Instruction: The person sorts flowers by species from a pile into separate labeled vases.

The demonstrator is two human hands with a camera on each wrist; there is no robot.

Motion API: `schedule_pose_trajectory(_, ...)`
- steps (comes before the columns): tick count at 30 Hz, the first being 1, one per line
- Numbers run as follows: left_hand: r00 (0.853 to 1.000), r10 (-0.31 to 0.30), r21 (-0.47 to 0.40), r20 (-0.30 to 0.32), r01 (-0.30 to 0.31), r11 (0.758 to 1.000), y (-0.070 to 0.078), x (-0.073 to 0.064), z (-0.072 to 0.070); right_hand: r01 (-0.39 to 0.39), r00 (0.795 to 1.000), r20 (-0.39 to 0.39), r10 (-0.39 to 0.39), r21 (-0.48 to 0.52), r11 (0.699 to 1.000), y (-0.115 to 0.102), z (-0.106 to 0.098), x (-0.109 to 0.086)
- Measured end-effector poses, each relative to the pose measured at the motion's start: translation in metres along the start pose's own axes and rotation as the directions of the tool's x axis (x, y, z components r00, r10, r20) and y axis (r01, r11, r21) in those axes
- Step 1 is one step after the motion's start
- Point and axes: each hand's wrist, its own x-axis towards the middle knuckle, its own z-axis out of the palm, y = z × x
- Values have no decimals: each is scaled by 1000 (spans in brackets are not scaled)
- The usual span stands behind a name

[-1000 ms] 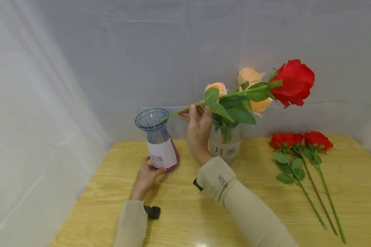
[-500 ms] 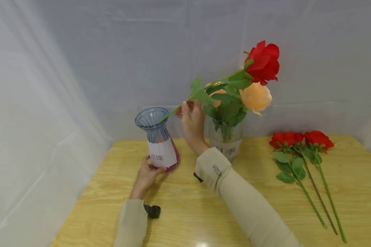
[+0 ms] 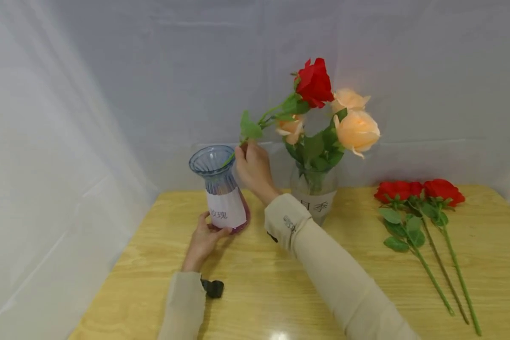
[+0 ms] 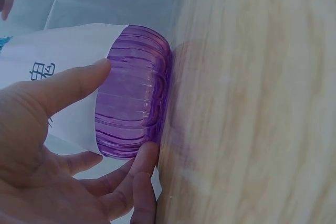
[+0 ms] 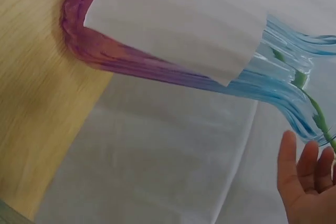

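A glass vase (image 3: pixel 225 208), blue at the flared mouth and purple at the base, stands on the table with a white paper label round it. Low on its body, my left hand (image 3: pixel 206 238) holds it, thumb across the front by the label and fingers round the other side in the left wrist view. My right hand (image 3: pixel 255 167) pinches the green stem of a red rose (image 3: pixel 314 84) beside the vase's rim. The bloom leans up to the right. Through the blue glass in the right wrist view, the stem's lower end (image 5: pixel 317 116) shows inside the vase neck.
A clear vase (image 3: pixel 314 189) with a paper label holds several peach roses (image 3: pixel 357 130) just behind the right forearm. Red roses (image 3: pixel 444 191) with long stems lie on the table's (image 3: pixel 246 293) right side. A pale sheet (image 3: pixel 174 71) hangs behind.
My right hand has moved left and closer to the vase, and the rose has swung left and more upright, its stem end passing into the mouth. The left hand keeps its hold.
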Motion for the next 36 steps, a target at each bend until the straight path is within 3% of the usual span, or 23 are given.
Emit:
schedule_pose_trajectory(6,1000,18,18,-11,-18,1000,2,-4,2,4,986,168,22,-153,988,-3,-3,8)
schedule_pose_trajectory(10,1000,17,14,-13,-17,1000,5,-5,1,17,955,291,64,-269,963,-11,-7,14)
schedule_pose_trajectory(14,1000,9,-5,-9,-9,1000,5,-5,1,-3,913,376,157,-379,926,-20,-14,18)
schedule_pose_trajectory(16,1000,6,-10,-10,-6,1000,4,-5,1,-63,884,413,219,-359,931,-20,-19,16)
schedule_pose_trajectory(19,1000,7,-12,-10,-7,1000,2,-4,1,-218,828,466,311,-244,945,-15,-31,8)
schedule_pose_trajectory(22,1000,10,-13,-2,-10,1000,3,-4,2,-333,783,506,362,-151,931,-7,-47,-1)
schedule_pose_trajectory(24,1000,11,-14,2,-11,1000,4,-4,2,-349,778,508,369,-139,927,-2,-59,-7)
schedule_pose_trajectory(32,1000,6,3,-7,-6,1000,4,-5,1,-317,799,505,327,-109,942,15,-98,-40)
schedule_pose_trajectory(36,1000,3,2,-6,-3,1000,4,-5,2,-254,812,513,278,-119,960,19,-111,-52)
